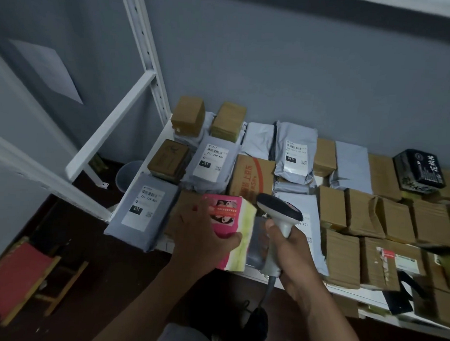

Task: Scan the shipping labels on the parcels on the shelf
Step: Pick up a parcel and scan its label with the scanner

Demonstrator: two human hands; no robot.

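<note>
My left hand (203,236) grips a pink and pale-yellow box (229,221) tilted above the front edge of the white shelf (347,293). My right hand (292,257) is wrapped around the handle of a white barcode scanner (278,210), whose dark head sits just right of the pink box. Grey mailer bags with white shipping labels lie on the shelf: one at the front left (143,208), one behind it (211,162), one further back (294,157). Another grey bag (308,224) lies partly hidden behind the scanner and my right hand.
Brown cardboard boxes (355,213) crowd the right of the shelf, with a black printed package (419,172) at the back right. The white shelf upright (146,47) and cross brace stand at left. A red stool (18,275) and a grey bin (128,174) sit on the dark floor.
</note>
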